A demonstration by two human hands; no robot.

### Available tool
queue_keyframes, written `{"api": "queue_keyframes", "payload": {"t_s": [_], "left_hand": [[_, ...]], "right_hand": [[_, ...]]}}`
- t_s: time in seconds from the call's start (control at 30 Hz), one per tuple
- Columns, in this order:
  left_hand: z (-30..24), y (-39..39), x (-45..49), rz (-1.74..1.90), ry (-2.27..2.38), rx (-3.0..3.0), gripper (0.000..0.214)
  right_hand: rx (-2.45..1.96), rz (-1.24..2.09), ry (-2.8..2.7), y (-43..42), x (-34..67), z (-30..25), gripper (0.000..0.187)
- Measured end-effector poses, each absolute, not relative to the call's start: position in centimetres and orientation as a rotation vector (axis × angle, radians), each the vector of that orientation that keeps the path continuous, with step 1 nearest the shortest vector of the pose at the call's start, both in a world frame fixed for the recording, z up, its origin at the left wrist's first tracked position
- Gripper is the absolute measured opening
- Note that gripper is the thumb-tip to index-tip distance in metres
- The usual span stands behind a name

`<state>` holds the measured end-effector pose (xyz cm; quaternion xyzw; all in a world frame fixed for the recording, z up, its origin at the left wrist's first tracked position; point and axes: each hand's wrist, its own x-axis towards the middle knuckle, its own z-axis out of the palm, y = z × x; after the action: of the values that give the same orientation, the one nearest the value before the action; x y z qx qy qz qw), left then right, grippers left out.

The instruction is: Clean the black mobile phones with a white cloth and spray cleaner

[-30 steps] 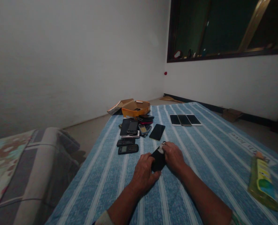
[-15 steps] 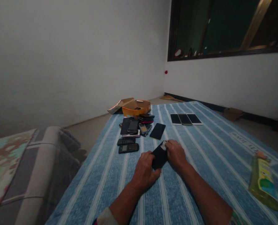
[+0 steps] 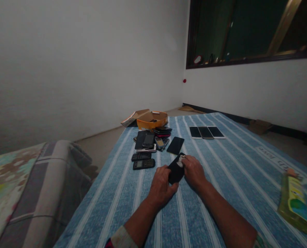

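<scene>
A dark smartphone (image 3: 176, 172) lies tilted between my hands, low over the striped cloth. My left hand (image 3: 160, 186) grips its left and near edges, thumb at the bottom corner. In my right hand (image 3: 194, 169) a crumpled whitish wipe (image 3: 180, 160) is pinched and pressed on the phone's far end. Just beyond, another black smartphone (image 3: 175, 145) rests flat on the cloth. Two keypad phones (image 3: 144, 164) sit to the left of my hands, one behind the other.
Piled phones (image 3: 148, 139) lie before an open orange box (image 3: 153, 122). Three smartphones (image 3: 206, 132) are lined up at the back right. A yellow-green bottle (image 3: 295, 206) lies on the striped cloth (image 3: 220, 213) at right. A folded blanket (image 3: 42, 193) is at left.
The wipe has shifted slightly down from the phone's far edge onto its surface, with my right hand. My left hand keeps its hold. The whole view has moved slightly.
</scene>
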<state>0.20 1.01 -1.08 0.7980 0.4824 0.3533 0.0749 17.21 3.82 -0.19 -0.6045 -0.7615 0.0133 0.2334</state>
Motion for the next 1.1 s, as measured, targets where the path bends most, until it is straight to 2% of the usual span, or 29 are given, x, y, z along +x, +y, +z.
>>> {"api": "queue_keyframes", "payload": {"t_s": [0.33, 0.67, 1.1], "left_hand": [[-1.6, 1.4, 0.1, 1.106, 1.427, 2.383, 0.025], [-1.7, 2.4, 0.0, 1.066, 1.405, 2.342, 0.032], [-1.2, 4.8, 1.2, 0.968, 1.418, 2.366, 0.026]], "right_hand": [[-1.476, 0.031, -2.2, 2.5, 15.5, -0.6, 0.022], [-1.553, 0.001, -2.092, 4.0, 17.0, -1.3, 0.025], [-1.54, -0.009, -1.985, 5.3, 17.2, -2.3, 0.041]]}}
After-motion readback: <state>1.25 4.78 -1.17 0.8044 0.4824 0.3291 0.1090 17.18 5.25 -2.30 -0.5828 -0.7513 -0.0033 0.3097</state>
